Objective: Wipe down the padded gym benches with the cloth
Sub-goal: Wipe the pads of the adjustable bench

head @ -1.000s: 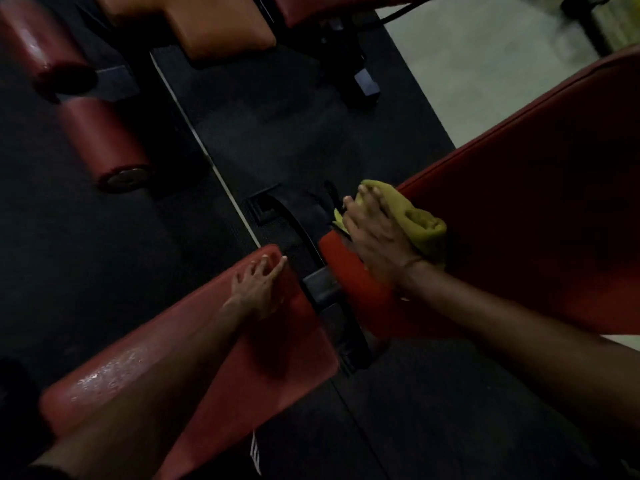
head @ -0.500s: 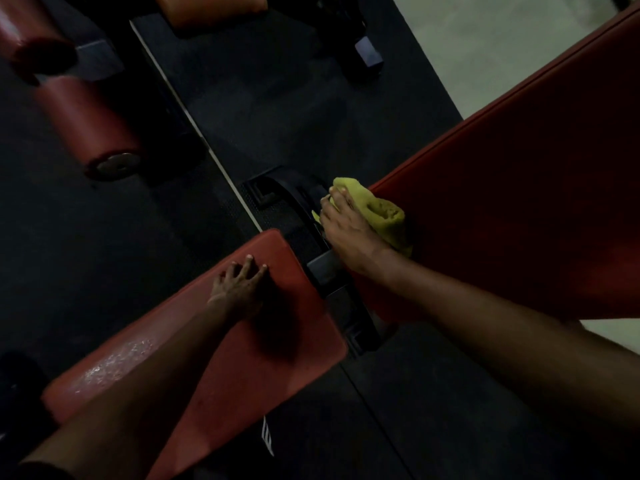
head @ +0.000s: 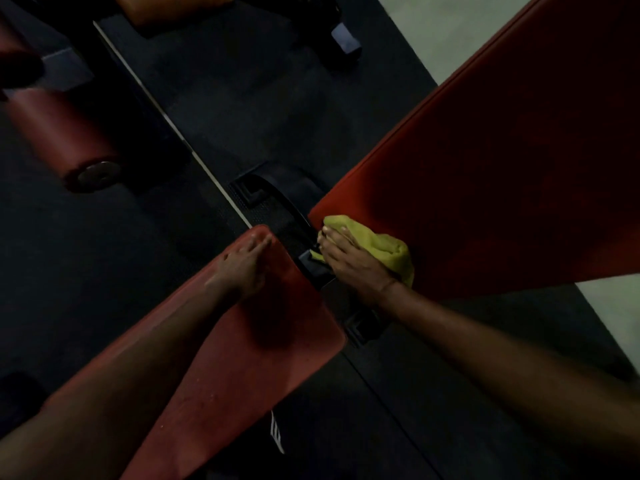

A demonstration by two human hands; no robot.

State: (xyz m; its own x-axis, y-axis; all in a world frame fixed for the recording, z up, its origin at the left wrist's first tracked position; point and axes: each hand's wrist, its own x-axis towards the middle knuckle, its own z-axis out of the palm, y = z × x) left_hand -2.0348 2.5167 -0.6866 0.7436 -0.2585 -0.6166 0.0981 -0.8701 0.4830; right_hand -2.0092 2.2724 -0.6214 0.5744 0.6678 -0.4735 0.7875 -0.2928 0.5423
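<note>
A red padded seat pad (head: 242, 368) lies at lower left, and the long red back pad (head: 502, 168) slopes up to the right. My right hand (head: 353, 261) presses a bunched yellow cloth (head: 381, 247) against the lower end of the back pad, fingers laid over the cloth. Fingers straight, my left hand (head: 244, 265) rests flat on the far corner of the seat pad. A black metal hinge frame (head: 311, 268) sits in the gap between the two pads, partly hidden by my right hand.
A red foam roller pad (head: 65, 143) on a dark frame lies at left on the black rubber floor (head: 242, 109). Another orange pad (head: 173, 8) shows at the top edge. Pale concrete floor (head: 433, 29) is at the upper right.
My right hand has slid the cloth down the lower end of the back pad toward the hinge. My left hand has shifted toward the seat pad's far corner.
</note>
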